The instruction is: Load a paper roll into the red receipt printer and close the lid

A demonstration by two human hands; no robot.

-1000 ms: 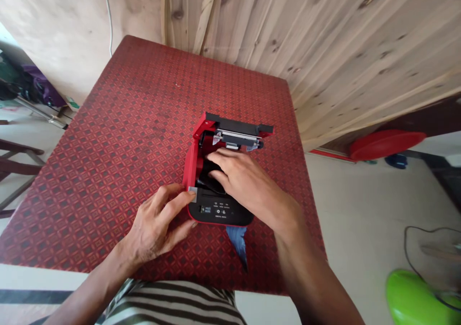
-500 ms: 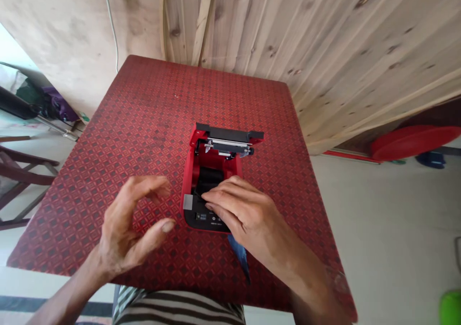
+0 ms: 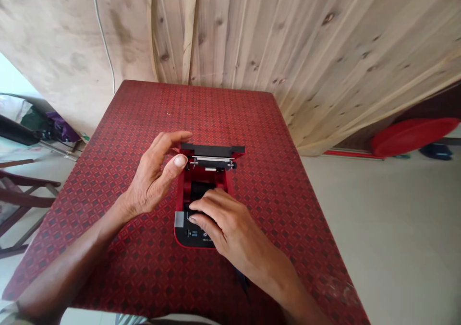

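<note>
Head view: raises spread left hand (image 3: 148, 180), putting lid (image 3: 212, 150) in reach.
Keeps right hand (image 3: 236, 225) toward tabletop's (image 3: 140, 262) front edge; cannot tell grip.

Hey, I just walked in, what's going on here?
A person is handling a red-and-black machine on a red patterned table. Its lid stands raised. The left hand is at the lid's left end, thumb and forefinger apart; whether it touches is unclear. The right hand is over the front of the open compartment; I can't tell whether its fingers hold anything.
</note>
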